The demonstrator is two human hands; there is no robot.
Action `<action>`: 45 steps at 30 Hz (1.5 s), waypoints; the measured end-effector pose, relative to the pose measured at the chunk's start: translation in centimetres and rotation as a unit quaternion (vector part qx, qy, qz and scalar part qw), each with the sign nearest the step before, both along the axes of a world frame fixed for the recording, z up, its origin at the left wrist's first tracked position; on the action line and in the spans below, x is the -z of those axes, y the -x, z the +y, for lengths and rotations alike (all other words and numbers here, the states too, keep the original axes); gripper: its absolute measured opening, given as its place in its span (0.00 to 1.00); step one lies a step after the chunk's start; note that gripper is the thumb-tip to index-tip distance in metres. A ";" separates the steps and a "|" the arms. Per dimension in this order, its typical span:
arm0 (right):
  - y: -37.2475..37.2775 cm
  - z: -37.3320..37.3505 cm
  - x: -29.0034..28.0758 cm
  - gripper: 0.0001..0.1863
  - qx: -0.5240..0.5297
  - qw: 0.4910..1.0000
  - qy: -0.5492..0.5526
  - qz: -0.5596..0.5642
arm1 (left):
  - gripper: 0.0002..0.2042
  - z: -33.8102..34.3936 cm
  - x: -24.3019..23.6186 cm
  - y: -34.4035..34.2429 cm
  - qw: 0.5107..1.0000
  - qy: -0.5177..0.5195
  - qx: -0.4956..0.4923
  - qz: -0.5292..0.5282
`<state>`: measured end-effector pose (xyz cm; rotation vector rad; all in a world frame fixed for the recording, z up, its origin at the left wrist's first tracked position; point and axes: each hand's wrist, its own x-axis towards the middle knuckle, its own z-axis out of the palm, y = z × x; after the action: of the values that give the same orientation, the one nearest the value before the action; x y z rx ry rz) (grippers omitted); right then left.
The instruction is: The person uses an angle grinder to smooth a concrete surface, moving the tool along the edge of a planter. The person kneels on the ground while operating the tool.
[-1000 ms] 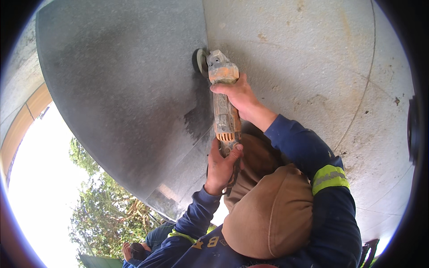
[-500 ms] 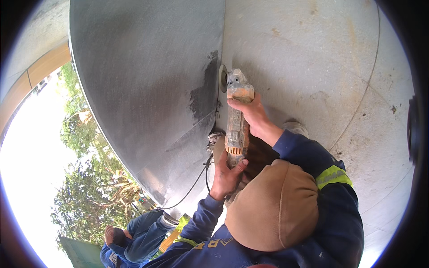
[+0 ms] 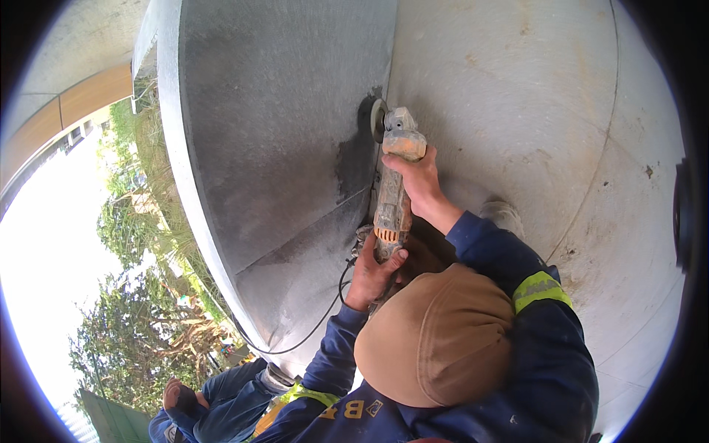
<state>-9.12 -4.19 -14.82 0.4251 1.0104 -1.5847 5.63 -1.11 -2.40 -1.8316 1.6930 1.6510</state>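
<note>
My left hand [image 3: 373, 277] grips the rear end of a dusty orange-and-grey angle grinder [image 3: 395, 207], below its vents. My right hand [image 3: 417, 181] wraps round its body near the head. The grinder's pale disc [image 3: 378, 120] is at the seam where a dark grey panel [image 3: 273, 111] meets a lighter surface [image 3: 502, 88], beside a dark patch [image 3: 354, 159] on the panel; whether it touches, I cannot tell. A black cord [image 3: 310, 336] loops down to the left. My brown-trousered knee [image 3: 436, 332] is bent below my hands.
At the lower left a co-worker [image 3: 229, 395] in blue sits or crouches, one hand [image 3: 173, 393] visible. Beyond the panel's pale edge are foliage [image 3: 122, 332] and a green sheet [image 3: 111, 413]. A dusty boot [image 3: 502, 218] rests right of the grinder.
Since a second ago the view has shifted, with the panel further right and more of the co-worker showing. The grinder's disc sits lower along the seam, alongside the dark patch, still in both hands.
</note>
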 end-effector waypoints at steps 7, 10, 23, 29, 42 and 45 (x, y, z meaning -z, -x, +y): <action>-0.4 1.2 -0.7 0.36 0.034 0.998 -0.033 0.037 | 0.41 2.8 1.7 -2.2 0.921 0.177 0.188 -0.292; -0.6 2.3 -0.6 0.35 0.037 0.998 -0.025 0.052 | 0.38 4.3 2.4 -2.9 0.927 0.185 0.172 -0.279; -1.8 3.2 -0.9 0.34 0.035 0.993 0.023 0.107 | 0.38 5.3 3.3 -5.4 0.910 0.306 0.185 -0.209; -1.9 2.6 2.1 0.36 0.013 0.996 0.003 0.086 | 0.37 4.5 4.8 -6.0 0.900 0.333 0.211 -0.187; -0.5 -0.4 2.1 0.43 -0.003 0.996 -0.038 0.079 | 0.38 3.5 5.7 -5.6 0.913 0.297 0.194 -0.202; 0.4 -0.5 1.8 0.44 -0.005 0.997 -0.034 0.069 | 0.39 3.2 4.9 -4.9 0.923 0.269 0.174 -0.214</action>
<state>-9.53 -4.68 -16.60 0.3593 1.1726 -1.5921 10.48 2.09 -7.30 -1.7606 2.2161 0.6207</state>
